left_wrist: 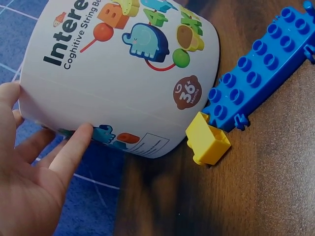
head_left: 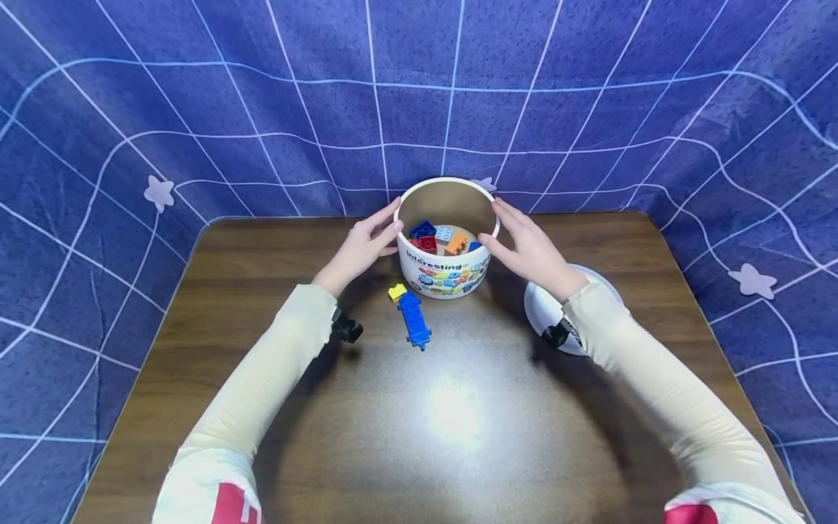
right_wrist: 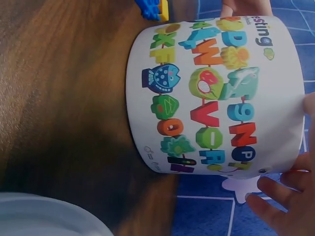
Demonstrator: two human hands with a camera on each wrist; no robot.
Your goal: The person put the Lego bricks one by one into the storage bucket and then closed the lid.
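Note:
A white round bucket point(head_left: 441, 280) with colourful printed letters and animals stands near the back of the table. My left hand point(head_left: 363, 247) holds its left side, thumb on the near wall and fingers farther round. The right hand point(head_left: 533, 251) holds the opposite side, with its thumb at the rim. Inside lie several bricks, among them a red brick point(head_left: 428, 244), an orange brick point(head_left: 456, 244) and a light blue brick point(head_left: 444, 233). In front of the bucket are a long blue studded toy base point(left_wrist: 261, 64) and a small yellow block point(left_wrist: 206, 140) at its end.
A white round lid point(head_left: 538, 309) lies on the wooden table point(head_left: 366, 437), partly beneath the right forearm. Blue cloth point(head_left: 419, 109) with white grid lines hangs behind and at both sides of the table.

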